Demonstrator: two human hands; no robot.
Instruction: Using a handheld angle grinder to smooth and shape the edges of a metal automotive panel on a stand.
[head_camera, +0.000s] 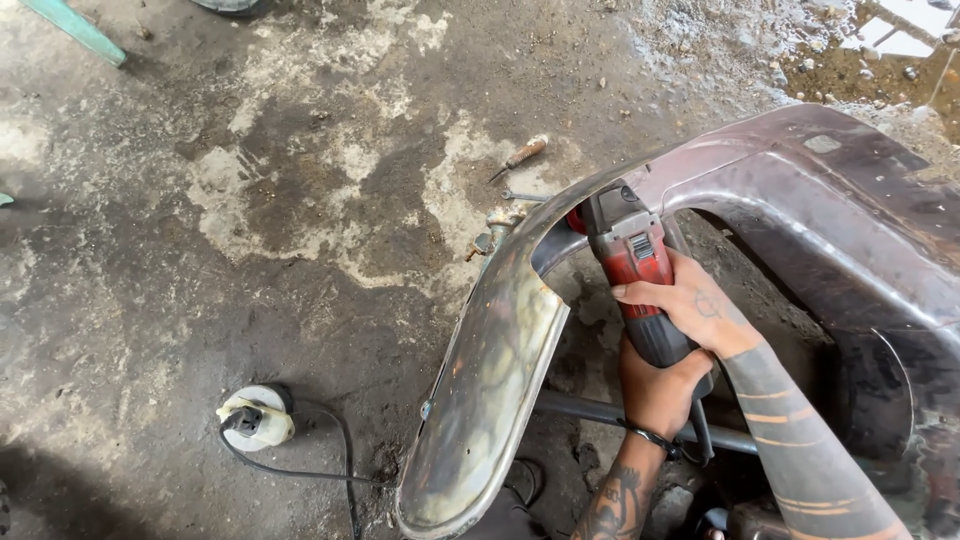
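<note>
— Fingers first: what are they doing?
— Both sets are wrapped tight round the red and black angle grinder (632, 262). The right hand (690, 305) clamps the body from the right side, fingers (640, 292) curled over the top; the left hand (658, 392) grips the dark rear handle from below, forearm rising from the bottom edge.
— Which way does the tool point?
— Its long axis runs from lower right up to the left, head tucked under the curved rim of the bare metal fender (500, 370).
— Anything smaller nearby?
— On the concrete floor (200, 250), a white socket (257, 417) with a black plug, and a wooden-handled screwdriver (520, 155) beyond the fender.
</note>
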